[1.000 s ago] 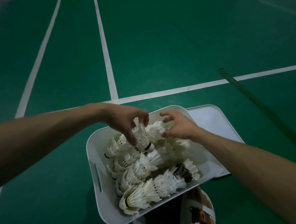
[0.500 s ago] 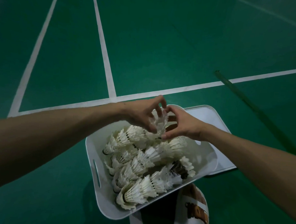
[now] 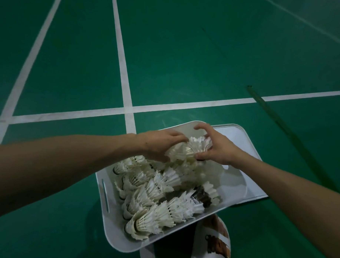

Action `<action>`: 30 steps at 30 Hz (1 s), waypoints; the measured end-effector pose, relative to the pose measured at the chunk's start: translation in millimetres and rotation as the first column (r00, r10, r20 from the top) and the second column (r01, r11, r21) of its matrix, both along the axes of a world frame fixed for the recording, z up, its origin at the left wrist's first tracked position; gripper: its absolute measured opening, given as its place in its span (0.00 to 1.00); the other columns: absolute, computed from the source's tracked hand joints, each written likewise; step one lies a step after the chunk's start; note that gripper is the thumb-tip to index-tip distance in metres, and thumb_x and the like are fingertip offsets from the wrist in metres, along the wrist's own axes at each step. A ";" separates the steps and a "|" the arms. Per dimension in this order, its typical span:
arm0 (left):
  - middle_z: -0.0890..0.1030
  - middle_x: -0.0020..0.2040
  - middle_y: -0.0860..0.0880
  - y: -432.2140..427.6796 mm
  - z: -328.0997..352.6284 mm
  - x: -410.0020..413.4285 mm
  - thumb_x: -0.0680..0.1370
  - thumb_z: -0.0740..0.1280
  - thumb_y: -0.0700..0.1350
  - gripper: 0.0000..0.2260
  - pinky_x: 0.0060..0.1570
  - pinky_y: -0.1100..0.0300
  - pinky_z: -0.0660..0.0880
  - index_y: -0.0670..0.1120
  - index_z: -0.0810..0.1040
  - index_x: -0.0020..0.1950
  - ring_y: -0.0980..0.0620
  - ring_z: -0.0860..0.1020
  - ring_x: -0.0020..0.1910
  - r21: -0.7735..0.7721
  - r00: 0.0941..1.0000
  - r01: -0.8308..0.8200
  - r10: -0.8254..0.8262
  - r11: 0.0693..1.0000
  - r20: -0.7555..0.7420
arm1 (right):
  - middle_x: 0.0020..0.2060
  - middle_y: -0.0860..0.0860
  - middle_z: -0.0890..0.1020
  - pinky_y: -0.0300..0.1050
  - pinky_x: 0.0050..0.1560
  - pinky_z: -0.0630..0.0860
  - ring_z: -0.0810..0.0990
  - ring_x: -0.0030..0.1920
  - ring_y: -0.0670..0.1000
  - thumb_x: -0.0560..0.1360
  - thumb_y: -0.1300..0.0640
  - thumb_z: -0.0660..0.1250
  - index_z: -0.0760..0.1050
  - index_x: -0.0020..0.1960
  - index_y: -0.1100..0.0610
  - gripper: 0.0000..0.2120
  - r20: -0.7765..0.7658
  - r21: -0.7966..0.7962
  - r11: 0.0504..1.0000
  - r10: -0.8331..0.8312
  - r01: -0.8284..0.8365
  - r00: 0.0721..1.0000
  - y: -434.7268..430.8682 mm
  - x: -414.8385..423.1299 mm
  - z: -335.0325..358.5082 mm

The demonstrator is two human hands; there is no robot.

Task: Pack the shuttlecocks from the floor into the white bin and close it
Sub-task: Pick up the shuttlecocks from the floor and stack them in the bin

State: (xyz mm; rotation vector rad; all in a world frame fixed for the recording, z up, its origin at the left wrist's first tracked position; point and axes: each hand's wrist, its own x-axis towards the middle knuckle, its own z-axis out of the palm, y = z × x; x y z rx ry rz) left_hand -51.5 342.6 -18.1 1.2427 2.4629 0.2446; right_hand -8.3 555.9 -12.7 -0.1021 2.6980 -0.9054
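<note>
A white bin (image 3: 111,229) stands on the green court floor, filled with several rows of nested white shuttlecocks (image 3: 158,211). Above its far end, both hands hold a short stack of shuttlecocks (image 3: 189,148) lying sideways. My left hand (image 3: 157,145) grips the left part of the stack. My right hand (image 3: 216,148) curls round its feathered right end, thumb underneath. The bin's white lid (image 3: 247,145) lies flat on the floor behind and to the right of the bin, partly hidden by my right forearm.
White court lines (image 3: 127,100) cross the floor beyond the bin. A dark strip (image 3: 272,113) runs diagonally at the right. My foot in a white sandal (image 3: 211,244) stands just below the bin's near right corner.
Both hands have closed round a stack of shuttlecocks and shifted it toward the bin's far right end. The view has tilted slightly.
</note>
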 end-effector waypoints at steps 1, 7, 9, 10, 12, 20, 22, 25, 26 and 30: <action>0.59 0.76 0.48 -2.2 -2.3 -0.2 0.75 0.71 0.46 0.36 0.69 0.54 0.65 0.49 0.55 0.77 0.49 0.62 0.73 -0.004 1.000 0.015 -0.015 1.000 -0.014 | 0.59 0.48 0.71 0.51 0.58 0.76 0.73 0.58 0.52 0.66 0.56 0.79 0.64 0.67 0.44 0.35 -0.033 0.039 0.999 0.034 -0.033 0.999 -0.7 -0.9 -2.4; 0.62 0.72 0.48 -17.2 -9.1 -0.8 0.71 0.74 0.49 0.43 0.60 0.55 0.73 0.55 0.50 0.78 0.49 0.69 0.65 -0.031 0.998 0.040 -0.042 0.999 -0.045 | 0.61 0.52 0.73 0.46 0.55 0.75 0.79 0.51 0.52 0.70 0.52 0.76 0.74 0.60 0.51 0.21 -0.067 0.171 0.985 -0.006 0.017 0.998 1.4 -2.7 -11.9; 0.63 0.71 0.47 -19.7 -9.4 0.3 0.71 0.75 0.46 0.45 0.58 0.53 0.75 0.55 0.48 0.78 0.48 0.70 0.64 -0.052 0.997 0.042 -0.046 0.998 -0.060 | 0.54 0.51 0.78 0.46 0.51 0.77 0.81 0.44 0.49 0.71 0.52 0.75 0.78 0.52 0.54 0.13 -0.120 0.150 0.985 -0.064 0.081 0.991 -1.5 -1.7 -10.9; 0.63 0.71 0.47 -20.5 -9.1 0.7 0.71 0.74 0.45 0.45 0.58 0.53 0.75 0.55 0.47 0.78 0.48 0.71 0.63 -0.059 0.997 0.038 -0.042 0.998 -0.067 | 0.50 0.51 0.80 0.46 0.49 0.78 0.82 0.42 0.48 0.72 0.51 0.74 0.79 0.47 0.55 0.09 -0.142 0.147 0.983 -0.090 0.111 0.986 -3.0 -1.8 -11.3; 0.63 0.72 0.47 -21.8 -8.9 0.9 0.71 0.74 0.45 0.46 0.58 0.53 0.75 0.55 0.46 0.78 0.48 0.71 0.63 -0.061 0.997 0.024 -0.028 0.998 -0.072 | 0.44 0.52 0.83 0.44 0.47 0.78 0.82 0.43 0.49 0.73 0.51 0.72 0.79 0.43 0.55 0.08 -0.163 0.152 0.974 -0.142 0.167 0.976 -6.1 -1.9 -13.4; 0.62 0.73 0.47 -25.7 -15.5 1.9 0.72 0.74 0.45 0.47 0.59 0.58 0.71 0.55 0.43 0.78 0.48 0.68 0.66 -0.006 0.999 -0.010 0.009 1.000 -0.040 | 0.40 0.53 0.84 0.51 0.51 0.79 0.83 0.44 0.52 0.73 0.49 0.72 0.80 0.43 0.59 0.12 -0.161 -0.046 0.909 -0.416 0.414 0.895 -19.8 -4.1 -15.2; 0.62 0.73 0.48 -26.1 -17.3 1.2 0.72 0.74 0.44 0.46 0.59 0.59 0.70 0.56 0.44 0.78 0.49 0.67 0.67 0.013 0.999 -0.018 0.019 1.000 -0.034 | 0.37 0.53 0.84 0.54 0.50 0.80 0.83 0.42 0.52 0.73 0.50 0.73 0.79 0.40 0.58 0.12 -0.107 -0.110 0.884 -0.466 0.455 0.878 -24.5 -2.6 -17.9; 0.61 0.73 0.48 -26.0 -20.9 1.1 0.72 0.74 0.44 0.46 0.61 0.58 0.70 0.56 0.44 0.78 0.48 0.67 0.68 0.025 0.999 -0.022 0.022 0.999 -0.031 | 0.34 0.55 0.83 0.59 0.49 0.81 0.84 0.40 0.55 0.72 0.50 0.73 0.79 0.37 0.58 0.13 0.026 -0.205 0.831 -0.523 0.517 0.852 -31.5 0.5 -26.1; 0.61 0.74 0.48 -26.3 -21.5 1.5 0.72 0.74 0.44 0.46 0.62 0.58 0.69 0.56 0.44 0.78 0.48 0.66 0.68 0.029 0.999 -0.021 0.022 0.999 -0.037 | 0.35 0.56 0.83 0.61 0.48 0.81 0.84 0.40 0.57 0.72 0.50 0.73 0.79 0.38 0.60 0.13 0.086 -0.238 0.816 -0.523 0.527 0.848 -34.3 1.4 -28.2; 0.54 0.78 0.47 -31.5 -20.6 11.4 0.72 0.73 0.46 0.47 0.71 0.56 0.59 0.56 0.42 0.78 0.48 0.56 0.75 0.030 0.982 -0.007 0.012 1.000 -0.190 | 0.39 0.57 0.82 0.60 0.49 0.80 0.81 0.41 0.56 0.73 0.51 0.73 0.77 0.46 0.59 0.11 0.169 -0.183 0.861 -0.449 0.475 0.878 -41.3 1.4 -30.0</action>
